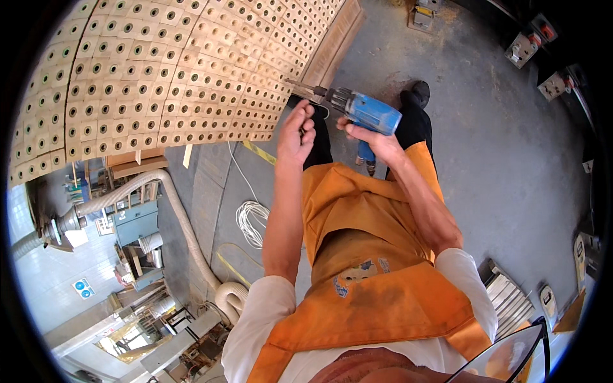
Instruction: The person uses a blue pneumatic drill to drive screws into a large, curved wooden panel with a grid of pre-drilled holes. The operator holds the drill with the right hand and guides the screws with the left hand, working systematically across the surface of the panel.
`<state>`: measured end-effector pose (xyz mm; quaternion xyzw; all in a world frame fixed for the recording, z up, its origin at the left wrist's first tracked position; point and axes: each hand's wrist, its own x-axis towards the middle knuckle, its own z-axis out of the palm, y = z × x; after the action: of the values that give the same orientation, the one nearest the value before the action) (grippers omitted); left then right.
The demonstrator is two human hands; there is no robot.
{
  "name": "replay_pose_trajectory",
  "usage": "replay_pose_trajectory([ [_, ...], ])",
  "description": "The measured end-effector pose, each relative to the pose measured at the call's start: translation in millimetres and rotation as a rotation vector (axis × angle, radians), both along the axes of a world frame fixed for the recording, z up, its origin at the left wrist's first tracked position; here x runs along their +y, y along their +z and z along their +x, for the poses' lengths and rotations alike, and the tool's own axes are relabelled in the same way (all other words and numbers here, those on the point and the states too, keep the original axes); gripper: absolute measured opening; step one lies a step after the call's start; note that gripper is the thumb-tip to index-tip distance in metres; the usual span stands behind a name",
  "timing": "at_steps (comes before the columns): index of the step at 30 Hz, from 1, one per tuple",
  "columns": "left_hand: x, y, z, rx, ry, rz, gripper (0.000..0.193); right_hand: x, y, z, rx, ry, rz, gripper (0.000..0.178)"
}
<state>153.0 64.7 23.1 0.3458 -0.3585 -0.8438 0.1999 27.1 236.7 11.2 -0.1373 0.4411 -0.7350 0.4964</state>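
My right hand (377, 139) grips a blue power drill (377, 115) by its handle. The drill's chuck and long bit (299, 83) point left, toward the edge of a broad array of wooden blocks (211, 83). Just below the chuck is my left hand (297, 133), its fingers curled in and thumb side up; anything inside them is hidden. Round holes cover the blocks in rows. Many holes have dark rings in them, while a band toward the upper middle shows plain wood. Whether the bit touches a block, I cannot tell.
A second blue power tool (366, 156) is on the grey floor by my feet. Coiled white cable (252, 223) lies to the left, near a ribbed hose (185, 223) and a grey-blue cabinet (136, 223). Slatted pieces (507, 293) stand at the lower right.
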Motion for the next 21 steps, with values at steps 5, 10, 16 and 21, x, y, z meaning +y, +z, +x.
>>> replay_pose_trajectory([
  [5,-24.9,9.7,-12.8,0.126,0.044,0.004,0.024,28.1,-16.8,-14.7,-0.007,0.113,-0.058,0.028],
  [10,-22.2,21.7,-19.5,0.0,-0.106,-0.135,0.026,39.2,-25.0,-23.7,-0.103,0.102,-0.049,0.029],
  [16,-26.0,13.7,-39.7,-0.02,-0.021,-0.066,0.024,28.3,-27.7,-8.4,-0.009,0.028,-0.022,0.027],
  [21,-40.1,13.3,-58.9,0.146,0.018,0.029,0.023,-4.9,-17.8,-5.4,-0.163,-0.024,-0.05,0.029],
])
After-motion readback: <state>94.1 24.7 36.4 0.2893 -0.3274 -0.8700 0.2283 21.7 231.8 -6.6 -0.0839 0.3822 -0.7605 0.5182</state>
